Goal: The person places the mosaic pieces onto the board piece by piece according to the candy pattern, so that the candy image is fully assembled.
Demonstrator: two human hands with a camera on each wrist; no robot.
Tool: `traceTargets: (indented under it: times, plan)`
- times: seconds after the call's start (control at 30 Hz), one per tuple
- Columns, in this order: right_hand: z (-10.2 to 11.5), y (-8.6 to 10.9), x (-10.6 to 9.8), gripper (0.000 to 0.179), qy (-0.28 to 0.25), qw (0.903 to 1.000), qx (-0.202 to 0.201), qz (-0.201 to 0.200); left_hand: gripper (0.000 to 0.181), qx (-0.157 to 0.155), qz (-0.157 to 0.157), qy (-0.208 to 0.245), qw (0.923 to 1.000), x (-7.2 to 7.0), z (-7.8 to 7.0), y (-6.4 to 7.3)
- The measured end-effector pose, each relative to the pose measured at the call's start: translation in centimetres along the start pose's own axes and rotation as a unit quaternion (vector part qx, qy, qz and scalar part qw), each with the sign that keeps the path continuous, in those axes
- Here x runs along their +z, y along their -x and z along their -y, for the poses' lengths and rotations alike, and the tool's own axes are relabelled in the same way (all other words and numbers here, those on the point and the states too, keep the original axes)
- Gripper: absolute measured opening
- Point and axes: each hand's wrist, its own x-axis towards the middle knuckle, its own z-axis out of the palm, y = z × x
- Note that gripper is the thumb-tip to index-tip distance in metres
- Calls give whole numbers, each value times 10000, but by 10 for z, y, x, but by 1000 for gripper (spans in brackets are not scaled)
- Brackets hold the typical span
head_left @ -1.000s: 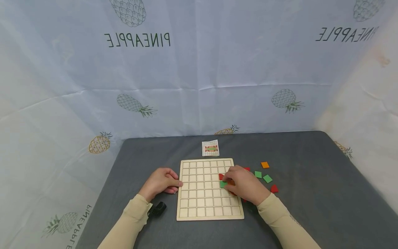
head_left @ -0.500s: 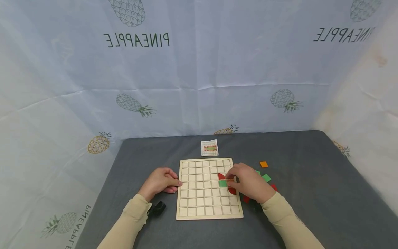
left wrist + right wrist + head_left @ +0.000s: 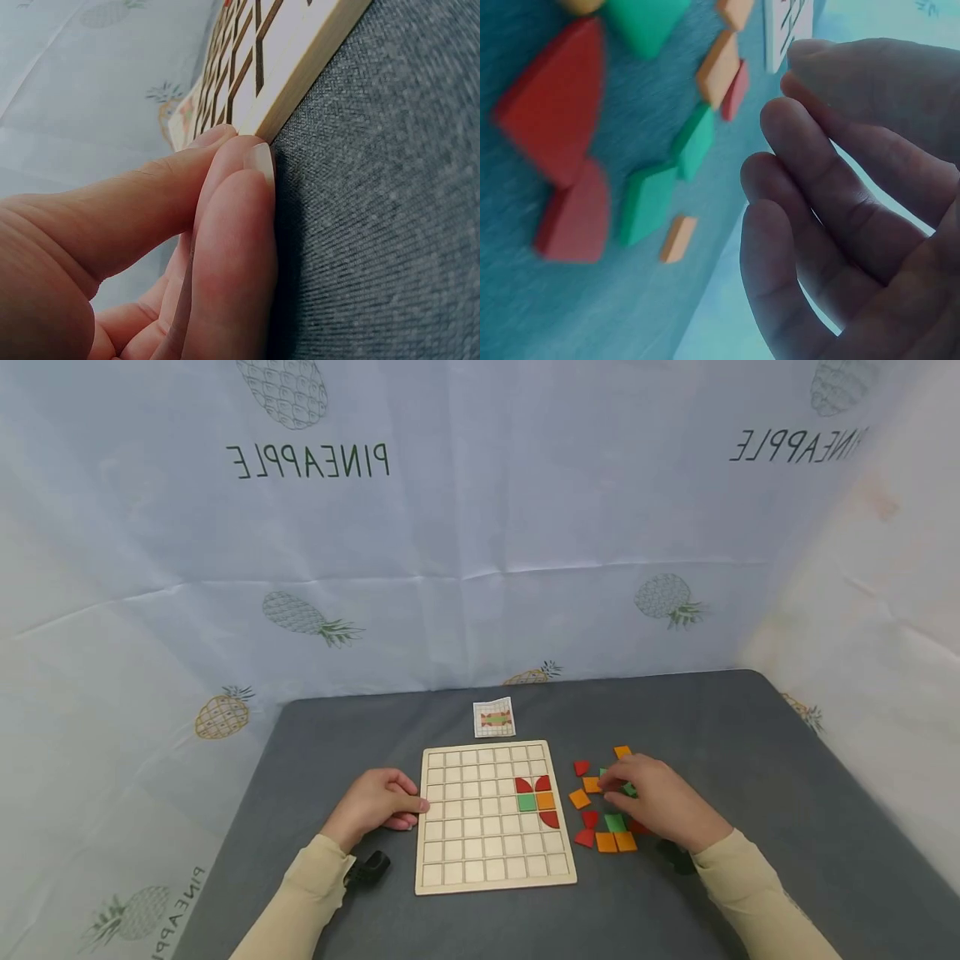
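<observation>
A wooden grid board (image 3: 480, 843) lies on the dark table. My left hand (image 3: 375, 807) pinches its left edge, thumb (image 3: 214, 135) on top and forefinger against the side. Toward the board's right side sit a green square tile (image 3: 527, 802), an orange square tile (image 3: 545, 800) and several red rounded-edge tiles (image 3: 549, 819). Right of the board, my right hand (image 3: 663, 802) hovers over loose tiles, fingers loosely bent and holding nothing. In the right wrist view, green tiles (image 3: 649, 201) and red tiles (image 3: 559, 101) lie below the fingers; the hand covers some in the head view.
A small pattern card (image 3: 494, 718) lies beyond the board's far edge. Loose orange tiles (image 3: 606, 842) lie among the others at right. Dark straps sit at both wrists. A pineapple-print cloth (image 3: 450, 527) hangs behind the table (image 3: 360, 727).
My right hand has left the board and moved right over the loose tiles. The orange square and red tiles that it covered now show on the board. The left hand stays put.
</observation>
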Motion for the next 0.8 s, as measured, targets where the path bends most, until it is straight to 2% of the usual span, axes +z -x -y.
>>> traceTargets:
  times: [0.2, 0.43, 0.6, 0.8]
  plan:
    - [-3, 4, 6, 16, -86, 9998, 3, 183, 36, -99, -106, -96, 9998, -2, 2, 2]
    - [4, 3, 20, 19, 88, 9995, -189, 238, 38, -65, -51, -53, 10000, -3, 2, 2]
    - [9, 3, 24, 20, 95, 9992, -244, 301, 39, -5, -11, 6, 10000, -2, 2, 1]
    - [12, 2, 23, 21, 93, 9988, -105, 460, 39, 13, -58, -13, 10000, 0, 2, -1]
